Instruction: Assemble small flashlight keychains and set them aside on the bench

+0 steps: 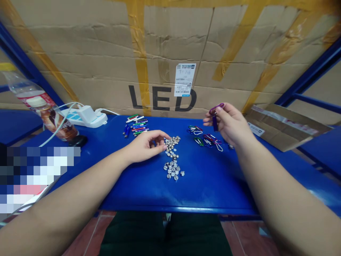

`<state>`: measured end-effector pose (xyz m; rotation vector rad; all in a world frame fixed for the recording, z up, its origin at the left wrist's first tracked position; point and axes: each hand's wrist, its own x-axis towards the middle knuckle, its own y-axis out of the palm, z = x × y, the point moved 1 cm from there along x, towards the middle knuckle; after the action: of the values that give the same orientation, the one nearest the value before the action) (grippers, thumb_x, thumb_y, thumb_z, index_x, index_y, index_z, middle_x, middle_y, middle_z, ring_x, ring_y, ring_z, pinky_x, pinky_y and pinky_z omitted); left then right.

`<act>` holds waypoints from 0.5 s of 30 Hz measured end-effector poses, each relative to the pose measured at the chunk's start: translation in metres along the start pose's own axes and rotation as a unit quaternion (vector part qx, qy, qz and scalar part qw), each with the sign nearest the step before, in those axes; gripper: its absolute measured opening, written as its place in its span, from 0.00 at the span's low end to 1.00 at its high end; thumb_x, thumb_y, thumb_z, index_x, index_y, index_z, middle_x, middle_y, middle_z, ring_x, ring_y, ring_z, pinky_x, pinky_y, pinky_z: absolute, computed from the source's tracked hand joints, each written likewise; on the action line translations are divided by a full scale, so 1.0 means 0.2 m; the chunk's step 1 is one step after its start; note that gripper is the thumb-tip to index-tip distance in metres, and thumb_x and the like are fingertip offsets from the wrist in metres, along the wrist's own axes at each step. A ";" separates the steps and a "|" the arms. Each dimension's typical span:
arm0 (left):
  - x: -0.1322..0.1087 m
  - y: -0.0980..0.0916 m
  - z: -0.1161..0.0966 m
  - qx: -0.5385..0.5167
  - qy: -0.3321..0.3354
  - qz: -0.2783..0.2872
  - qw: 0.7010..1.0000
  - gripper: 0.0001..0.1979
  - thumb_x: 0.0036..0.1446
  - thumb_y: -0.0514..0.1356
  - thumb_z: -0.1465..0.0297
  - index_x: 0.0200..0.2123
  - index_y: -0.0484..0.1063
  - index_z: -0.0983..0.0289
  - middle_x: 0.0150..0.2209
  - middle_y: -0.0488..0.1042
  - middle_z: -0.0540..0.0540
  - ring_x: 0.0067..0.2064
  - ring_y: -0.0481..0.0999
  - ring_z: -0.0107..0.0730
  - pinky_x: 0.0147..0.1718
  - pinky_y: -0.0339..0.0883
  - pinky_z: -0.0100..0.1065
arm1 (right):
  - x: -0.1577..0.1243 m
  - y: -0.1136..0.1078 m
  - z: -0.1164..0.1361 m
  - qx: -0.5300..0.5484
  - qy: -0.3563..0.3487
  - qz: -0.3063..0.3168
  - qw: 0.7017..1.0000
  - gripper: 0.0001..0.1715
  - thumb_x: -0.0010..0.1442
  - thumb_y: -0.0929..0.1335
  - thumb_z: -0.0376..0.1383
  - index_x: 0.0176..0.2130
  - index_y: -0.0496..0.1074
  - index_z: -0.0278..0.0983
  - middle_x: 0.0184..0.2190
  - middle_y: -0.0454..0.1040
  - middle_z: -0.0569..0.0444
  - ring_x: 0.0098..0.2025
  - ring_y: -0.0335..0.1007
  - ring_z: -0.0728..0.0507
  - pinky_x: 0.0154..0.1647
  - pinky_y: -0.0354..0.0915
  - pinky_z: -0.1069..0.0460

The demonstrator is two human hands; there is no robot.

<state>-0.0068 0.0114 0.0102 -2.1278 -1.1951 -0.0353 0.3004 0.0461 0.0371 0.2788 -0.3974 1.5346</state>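
Note:
My right hand (229,121) is raised above the table and closed on a purple carabiner (216,108), from which a short purple tube (215,123) hangs. My left hand (145,145) rests at a pile of small silver button cells (172,143). Its fingers are curled, with a gap between thumb and index finger, and the tips touch the pile's left edge. Nearer to me lie several round silver caps with a bar across them (173,170). Several coloured metal tubes (136,125) lie beyond my left hand. Coloured carabiners (206,138) are grouped left of my right hand.
A blue table (149,192) carries everything. Behind it stands a large taped cardboard box (106,64) marked LED. At left are drink bottles (57,121) and a white power strip (92,119) with cables. A smaller cardboard box (287,128) stands at right.

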 end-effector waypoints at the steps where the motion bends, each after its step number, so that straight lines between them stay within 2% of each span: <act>1: 0.00 0.00 0.00 0.003 0.001 0.002 1.000 0.15 0.61 0.64 0.66 0.50 0.77 0.64 0.34 0.78 0.53 0.34 0.75 0.30 0.34 0.70 0.31 | 0.03 -0.06 -0.03 -0.007 0.002 -0.028 1.000 0.21 0.61 0.73 0.54 0.37 0.66 0.43 0.32 0.75 0.56 0.34 0.78 0.44 0.39 0.80 0.45; 4: 0.00 0.00 0.01 0.015 -0.001 0.008 1.000 0.14 0.62 0.63 0.66 0.49 0.78 0.64 0.33 0.77 0.53 0.33 0.74 0.30 0.34 0.69 0.31 | 0.09 -0.20 -0.12 -0.028 0.023 -0.085 0.996 0.19 0.60 0.73 0.50 0.35 0.66 0.42 0.29 0.72 0.57 0.28 0.74 0.47 0.33 0.78 0.48; 8: 0.00 -0.02 0.03 0.050 -0.022 -0.013 0.998 0.15 0.62 0.63 0.64 0.49 0.78 0.63 0.33 0.74 0.52 0.32 0.72 0.29 0.33 0.66 0.32 | 0.13 -0.27 -0.24 -0.092 0.062 -0.121 0.986 0.13 0.58 0.75 0.40 0.37 0.68 0.40 0.26 0.72 0.58 0.23 0.72 0.47 0.29 0.75 0.49; 11: 0.01 -0.07 0.05 0.079 -0.031 -0.079 0.993 0.15 0.61 0.64 0.64 0.48 0.78 0.64 0.33 0.72 0.51 0.32 0.70 0.29 0.34 0.66 0.32 | 0.14 -0.27 -0.30 -0.116 0.079 -0.142 0.980 0.12 0.59 0.72 0.35 0.42 0.69 0.39 0.27 0.74 0.56 0.27 0.77 0.45 0.30 0.74 0.50; 15: 0.01 -0.14 0.09 0.081 -0.057 -0.161 0.982 0.15 0.58 0.64 0.63 0.45 0.78 0.65 0.31 0.69 0.50 0.30 0.67 0.28 0.33 0.64 0.32 | 0.13 -0.28 -0.34 -0.149 0.103 -0.136 0.974 0.10 0.60 0.71 0.35 0.43 0.70 0.38 0.31 0.75 0.55 0.28 0.79 0.44 0.29 0.72 0.51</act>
<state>-0.0321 0.0333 0.0124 -1.7989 -1.5467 0.0380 0.3614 0.0975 -0.0098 -0.0618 -0.4012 1.2019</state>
